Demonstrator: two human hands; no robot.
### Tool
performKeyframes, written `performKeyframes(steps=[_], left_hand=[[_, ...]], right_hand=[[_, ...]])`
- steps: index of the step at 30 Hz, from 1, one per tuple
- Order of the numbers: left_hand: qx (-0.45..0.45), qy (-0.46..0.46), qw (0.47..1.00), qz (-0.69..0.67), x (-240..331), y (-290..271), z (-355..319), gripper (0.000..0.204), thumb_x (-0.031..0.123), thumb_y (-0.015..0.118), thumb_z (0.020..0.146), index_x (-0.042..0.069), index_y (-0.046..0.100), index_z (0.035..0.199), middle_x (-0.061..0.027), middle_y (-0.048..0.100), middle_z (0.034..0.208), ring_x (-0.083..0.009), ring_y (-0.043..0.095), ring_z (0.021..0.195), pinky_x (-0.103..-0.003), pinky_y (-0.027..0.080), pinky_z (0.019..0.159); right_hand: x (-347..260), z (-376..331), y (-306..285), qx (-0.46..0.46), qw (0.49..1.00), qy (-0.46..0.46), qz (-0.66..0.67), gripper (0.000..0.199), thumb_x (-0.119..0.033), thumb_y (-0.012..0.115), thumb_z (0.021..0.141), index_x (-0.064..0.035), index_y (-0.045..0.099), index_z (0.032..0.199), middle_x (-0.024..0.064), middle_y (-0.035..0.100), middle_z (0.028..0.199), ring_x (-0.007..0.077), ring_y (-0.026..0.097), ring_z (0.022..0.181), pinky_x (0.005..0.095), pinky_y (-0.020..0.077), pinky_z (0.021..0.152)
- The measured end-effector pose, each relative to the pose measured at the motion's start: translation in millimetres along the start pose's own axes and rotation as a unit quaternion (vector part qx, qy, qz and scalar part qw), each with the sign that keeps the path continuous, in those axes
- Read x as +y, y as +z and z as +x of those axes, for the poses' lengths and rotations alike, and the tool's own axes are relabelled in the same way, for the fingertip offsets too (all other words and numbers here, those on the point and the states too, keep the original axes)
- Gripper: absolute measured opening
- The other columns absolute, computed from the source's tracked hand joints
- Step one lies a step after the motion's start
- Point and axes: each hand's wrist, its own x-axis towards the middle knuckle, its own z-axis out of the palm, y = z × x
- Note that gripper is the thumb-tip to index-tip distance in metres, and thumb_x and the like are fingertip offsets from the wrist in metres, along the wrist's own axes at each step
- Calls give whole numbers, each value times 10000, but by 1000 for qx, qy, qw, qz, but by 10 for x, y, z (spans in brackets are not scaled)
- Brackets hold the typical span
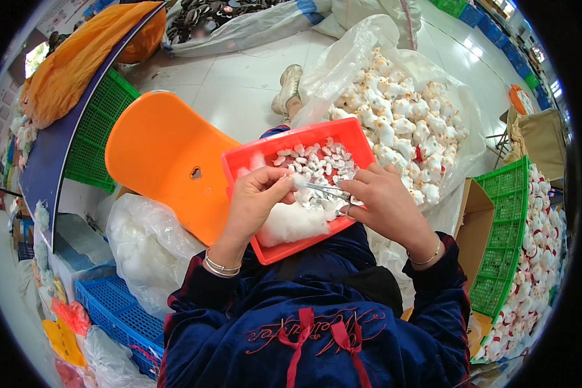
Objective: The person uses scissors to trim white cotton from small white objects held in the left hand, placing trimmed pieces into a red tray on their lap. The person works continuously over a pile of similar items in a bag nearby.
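My left hand (260,195) pinches a small white fluffy piece (299,182) between thumb and fingertips. Slim metal forceps (324,189) sit in my right hand (380,199), their tips reaching to that piece; whether they grip it is too small to tell. Both hands are over a red plastic tray (362,143) on my lap. Inside the tray, small white plush-like pieces (317,161) lie scattered toward the far side. A wad of white stuffing (294,224) fills the near left corner, beneath my left hand.
An orange chair (158,149) stands to the left of the tray. Ahead right, a clear plastic bag (333,61) holds many small white plush toys (401,116). Bagged stuffing (142,236) and a blue crate (119,310) lie left; a green crate (504,226) stands right.
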Motion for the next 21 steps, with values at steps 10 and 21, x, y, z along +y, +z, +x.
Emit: performKeyframes(steps=[10,21], left_hand=[[-28,-57,970,-236,-121,-136,39,127,59,638,1004,7,712,1094,-48,722,914,-90,656,704,-223,553,646],[-22,-46,999,11,18,-9,-17,147,64,693,978,-13,732,1097,-66,740,935,-106,687,731,-230,561,691]], right_hand=[[129,-57,260,86,990,-5,115,691,-277,916,653,-49,636,1243,147,604,1180,363,535,1172,442,427,1053],[63,-45,-22,-8,1000,-11,9,403,-277,814,784,-137,740,1155,49,685,962,262,628,1008,417,431,880]])
